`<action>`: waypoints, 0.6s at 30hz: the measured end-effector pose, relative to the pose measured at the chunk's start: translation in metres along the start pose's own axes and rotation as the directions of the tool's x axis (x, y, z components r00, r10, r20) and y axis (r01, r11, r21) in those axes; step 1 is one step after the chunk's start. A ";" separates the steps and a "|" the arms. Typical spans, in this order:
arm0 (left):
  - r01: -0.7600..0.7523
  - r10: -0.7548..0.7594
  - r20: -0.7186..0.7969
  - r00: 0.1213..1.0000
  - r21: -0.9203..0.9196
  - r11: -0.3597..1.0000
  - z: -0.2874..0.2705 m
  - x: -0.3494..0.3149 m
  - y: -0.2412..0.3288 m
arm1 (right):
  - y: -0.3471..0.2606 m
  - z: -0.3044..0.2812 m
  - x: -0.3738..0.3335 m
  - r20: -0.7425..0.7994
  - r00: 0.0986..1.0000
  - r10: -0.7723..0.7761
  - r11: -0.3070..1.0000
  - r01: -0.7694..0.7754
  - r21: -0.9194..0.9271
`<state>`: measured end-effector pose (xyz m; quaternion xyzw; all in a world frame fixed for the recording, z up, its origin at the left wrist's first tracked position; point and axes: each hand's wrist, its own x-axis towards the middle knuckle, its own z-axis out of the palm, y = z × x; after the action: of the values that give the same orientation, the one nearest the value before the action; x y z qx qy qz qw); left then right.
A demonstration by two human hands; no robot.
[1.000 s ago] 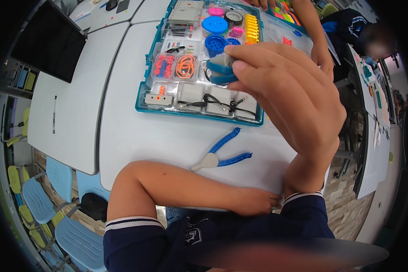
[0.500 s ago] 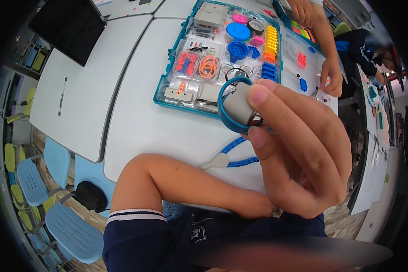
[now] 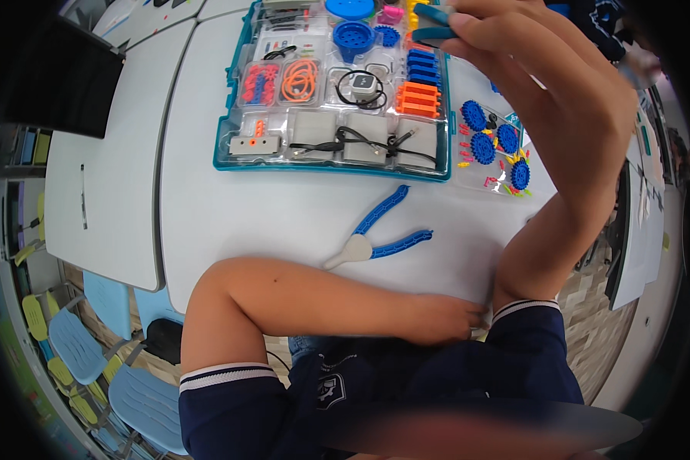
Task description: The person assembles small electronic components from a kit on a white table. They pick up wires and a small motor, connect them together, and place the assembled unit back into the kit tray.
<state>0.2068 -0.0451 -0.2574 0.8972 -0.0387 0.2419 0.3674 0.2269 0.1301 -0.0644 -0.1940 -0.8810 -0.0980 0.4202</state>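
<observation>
My right hand (image 3: pixel 544 69) is raised at the upper right, with its thumb and fingers closed on a teal ring (image 3: pixel 435 34). Part of the ring is hidden or cut off by the frame's top edge. My left hand (image 3: pixel 443 318) lies low at the table's front edge, its fingers loosely stretched toward the right and holding nothing visible. A pair of pliers (image 3: pixel 358 247) with spread blue handles and a pale head rests on the white table (image 3: pixel 245 222), beyond my left forearm.
A teal-rimmed kit box (image 3: pixel 333 172) holds gears, cables and plastic blocks in compartments. Beside it a clear tray (image 3: pixel 477 178) carries blue gears and small coloured pegs. A pen (image 3: pixel 83 197) and a dark screen (image 3: pixel 65 73) are on the left table; chairs (image 3: pixel 142 402) stand lower left.
My right hand has moved up and away with the teal ring, uncovering more of the box and the pliers. The view has shifted; my left hand stays near the table edge.
</observation>
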 end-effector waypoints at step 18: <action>0.467 -0.380 -0.282 0.881 0.391 0.793 -0.250 -0.050 0.033 | 0.017 -0.020 -0.004 0.070 0.988 0.137 0.959 -0.114 -0.261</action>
<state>0.0531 0.0949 -0.1061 0.9155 0.2558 0.2394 0.1976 0.2504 0.1377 -0.0544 -0.3062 -0.8644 -0.1754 0.3582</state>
